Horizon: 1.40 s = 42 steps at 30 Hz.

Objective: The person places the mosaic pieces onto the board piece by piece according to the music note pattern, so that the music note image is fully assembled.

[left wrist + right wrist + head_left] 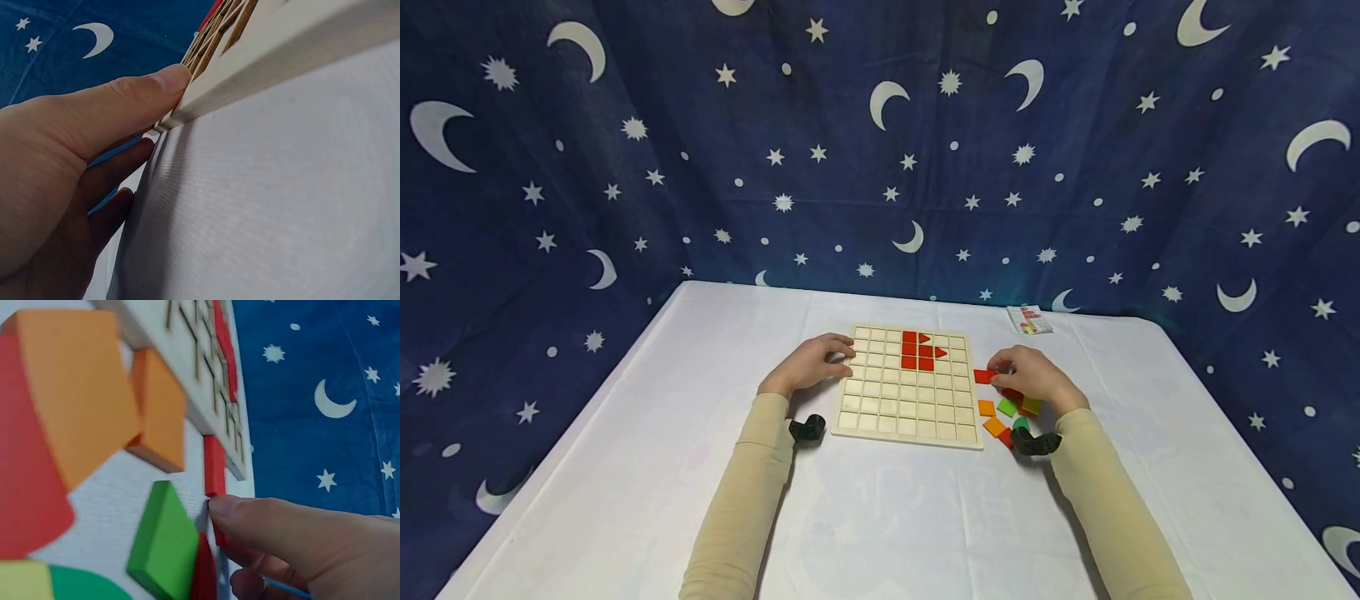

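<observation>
A pale wooden grid board (887,410) lies on the white table, with several red squares (909,350) and two red triangular pieces (940,352) set in its upper cells. My left hand (808,364) rests at the board's left edge; in the left wrist view the thumb (170,79) touches the rim, with the other fingers loosely bent beside it. Just right of the board, my right hand (1032,372) pinches a small red tile (219,535) between thumb and fingers. Another red tile (214,465) lies against the board's side, by the thumb tip.
Loose pieces lie below my right hand: orange squares (987,407), a lime green tile (1007,407), a yellow one (1032,406), a darker green one (1020,423) and more red. A printed card (1029,320) sits at the back right. A starry blue cloth (842,167) hangs behind the table.
</observation>
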Each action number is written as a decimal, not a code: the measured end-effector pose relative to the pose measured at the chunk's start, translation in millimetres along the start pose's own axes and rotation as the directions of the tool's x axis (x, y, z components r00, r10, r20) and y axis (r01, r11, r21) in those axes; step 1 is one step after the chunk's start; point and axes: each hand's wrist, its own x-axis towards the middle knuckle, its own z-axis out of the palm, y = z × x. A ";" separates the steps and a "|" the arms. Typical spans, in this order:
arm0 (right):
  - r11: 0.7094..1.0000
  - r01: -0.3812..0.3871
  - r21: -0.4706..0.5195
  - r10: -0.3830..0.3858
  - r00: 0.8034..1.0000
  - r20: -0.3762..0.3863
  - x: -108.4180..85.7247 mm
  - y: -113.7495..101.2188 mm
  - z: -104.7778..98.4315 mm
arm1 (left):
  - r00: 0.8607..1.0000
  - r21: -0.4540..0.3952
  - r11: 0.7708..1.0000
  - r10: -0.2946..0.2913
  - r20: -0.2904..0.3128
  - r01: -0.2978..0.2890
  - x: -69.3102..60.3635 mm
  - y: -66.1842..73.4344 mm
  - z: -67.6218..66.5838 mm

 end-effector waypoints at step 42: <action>0.999 -0.045 -0.029 0.042 0.995 -0.096 1.3 -7.0 -0.7 | 1.000 -0.011 1.000 -0.018 0.007 0.018 -1.6 3.6 -1.3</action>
